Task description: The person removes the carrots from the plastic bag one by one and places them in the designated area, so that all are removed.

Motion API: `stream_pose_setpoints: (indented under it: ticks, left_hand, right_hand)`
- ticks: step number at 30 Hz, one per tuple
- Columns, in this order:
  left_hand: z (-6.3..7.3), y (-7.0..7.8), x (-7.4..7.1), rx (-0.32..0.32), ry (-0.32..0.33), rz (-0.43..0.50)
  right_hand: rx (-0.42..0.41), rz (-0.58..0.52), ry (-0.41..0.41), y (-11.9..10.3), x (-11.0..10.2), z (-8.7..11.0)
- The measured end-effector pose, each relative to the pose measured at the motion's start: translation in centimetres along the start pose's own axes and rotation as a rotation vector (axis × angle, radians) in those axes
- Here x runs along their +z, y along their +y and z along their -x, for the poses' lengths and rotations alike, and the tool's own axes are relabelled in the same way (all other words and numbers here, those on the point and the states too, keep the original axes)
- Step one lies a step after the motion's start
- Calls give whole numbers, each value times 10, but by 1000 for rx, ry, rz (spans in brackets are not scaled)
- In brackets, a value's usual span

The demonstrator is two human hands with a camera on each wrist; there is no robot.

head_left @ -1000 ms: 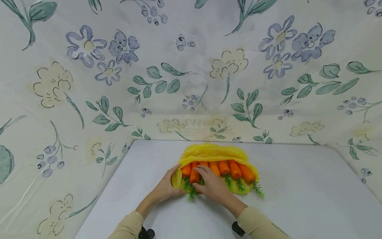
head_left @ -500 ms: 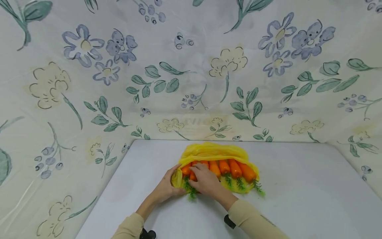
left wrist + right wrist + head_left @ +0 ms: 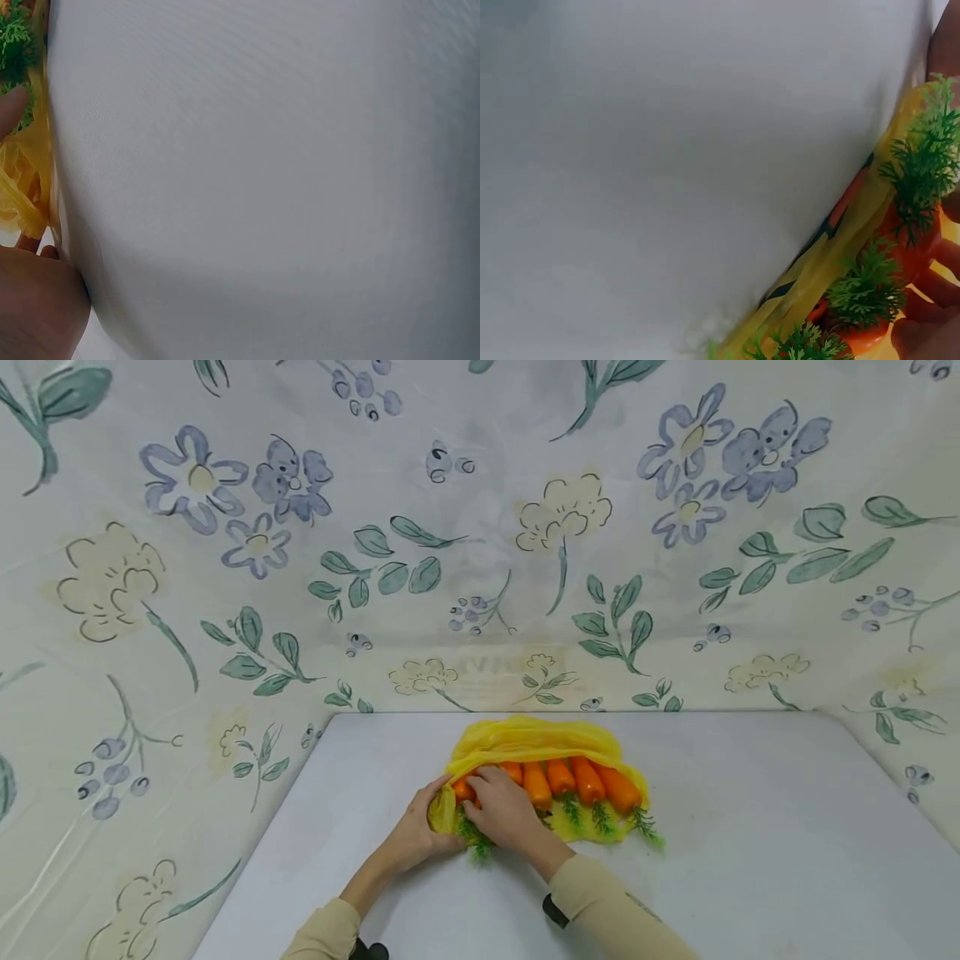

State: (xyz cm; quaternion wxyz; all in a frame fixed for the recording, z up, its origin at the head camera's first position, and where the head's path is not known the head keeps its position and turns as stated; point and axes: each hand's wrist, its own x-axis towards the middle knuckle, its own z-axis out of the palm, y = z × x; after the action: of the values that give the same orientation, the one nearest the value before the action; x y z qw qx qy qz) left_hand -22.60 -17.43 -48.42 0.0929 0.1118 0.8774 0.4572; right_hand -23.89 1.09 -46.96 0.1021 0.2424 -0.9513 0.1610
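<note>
A yellow plastic bag (image 3: pixel 536 737) lies on the table, its front side open, with several orange carrots (image 3: pixel 588 782) in a row inside. Their green tops point toward the person. My left hand (image 3: pixel 411 837) grips the bag's left end, fingers behind and thumb in front; the left wrist view catches the crumpled yellow film (image 3: pixel 22 187) beside it. Bent fingers of my right hand (image 3: pixel 506 814) hold a carrot near the left end of the row and largely cover it. In the right wrist view, fingers (image 3: pixel 930 289) lie against the red-orange carrots (image 3: pixel 915 244) beside leafy tops (image 3: pixel 866 289).
The white table (image 3: pixel 750 827) extends to both sides of the bag. A floral-patterned sheet (image 3: pixel 480 560) hangs behind and at the sides. Dark wrist devices (image 3: pixel 555 910) sit under both sleeves.
My right hand has shifted left and slightly farther in, over the leftmost carrots, covering more of the one it holds. My left hand has stayed at the bag's end.
</note>
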Motion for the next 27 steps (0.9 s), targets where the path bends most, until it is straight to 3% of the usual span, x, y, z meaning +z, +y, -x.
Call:
stream_pose_setpoints:
  ticks: [16, 27]
  left_hand:
    - [0, -4, 1, -7, 10, 6]
    - [-1, -5, 1, -20, 28, 50]
  right_hand:
    - [76, 6, -93, -9, 10, -12]
    - [107, 19, 19, -13, 14, -12]
